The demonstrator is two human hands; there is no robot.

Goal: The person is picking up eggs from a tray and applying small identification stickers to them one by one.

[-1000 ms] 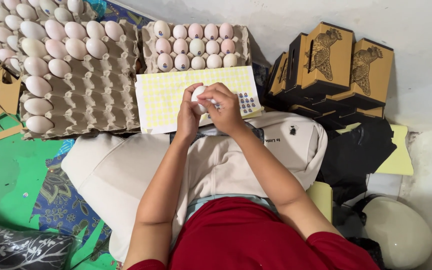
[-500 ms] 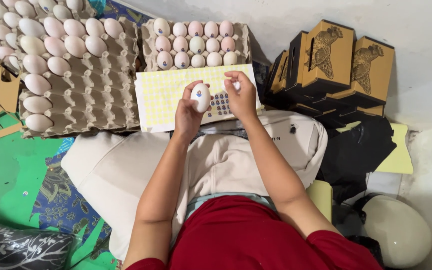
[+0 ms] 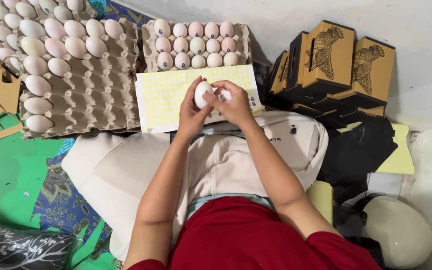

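From the head camera, looking down over the person's lap, the left hand (image 3: 192, 112) holds a pale egg (image 3: 203, 94) upright, fingers and thumb curled round its lower half so the rounded top shows above them. The egg is off-white with a faint pink tinge, smooth and matt, and no mark can be made out on the side that faces the camera. The right hand (image 3: 235, 102) is up against the egg's right flank, its fingertips (image 3: 219, 93) bunched together and touching the shell; whether they pinch something small there cannot be told. Both hands hover just above a sticker sheet (image 3: 168, 97), white with rows of small yellow dots, which lies across the knees and against the egg trays. Beyond the sheet sits a small grey pulp tray (image 3: 245, 37) filled with eggs, several of them bearing a small dark round sticker. To the left is a larger pulp tray (image 3: 101, 95), its far rows and left column holding plain eggs and its near cups bare. To the right, near the wall, stand brown cardboard boxes (image 3: 333, 55) printed with a hen figure. The person wears beige trousers (image 3: 126, 170) and a red top (image 3: 246, 235), and sits on a green floor mat (image 3: 6, 170).
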